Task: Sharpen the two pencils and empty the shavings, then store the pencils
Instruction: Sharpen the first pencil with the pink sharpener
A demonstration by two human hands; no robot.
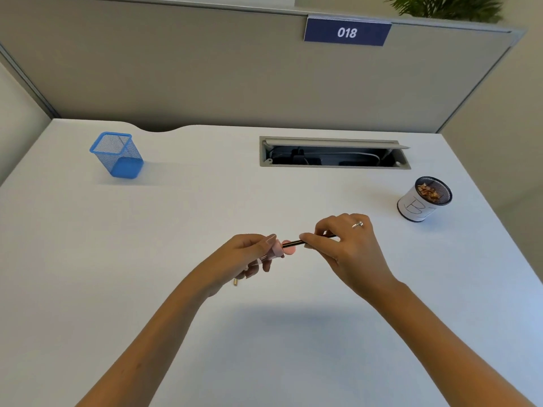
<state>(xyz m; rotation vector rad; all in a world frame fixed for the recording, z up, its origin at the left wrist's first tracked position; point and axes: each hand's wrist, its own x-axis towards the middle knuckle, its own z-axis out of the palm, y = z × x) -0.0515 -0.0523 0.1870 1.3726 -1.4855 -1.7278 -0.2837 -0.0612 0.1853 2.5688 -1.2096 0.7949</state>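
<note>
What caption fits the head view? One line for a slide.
Left hand holds a pink sharpener while right hand feeds in a pencil.

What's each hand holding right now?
Left hand: closed on the pink sharpener.
Right hand: closed on the pencil, its tip in the sharpener.

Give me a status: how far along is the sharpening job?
Done: shavings already lie in the round cup. In hand: left hand holds the pink sharpener, right hand a pencil in it. Left: blue mesh holder has no pencils yet.
</note>
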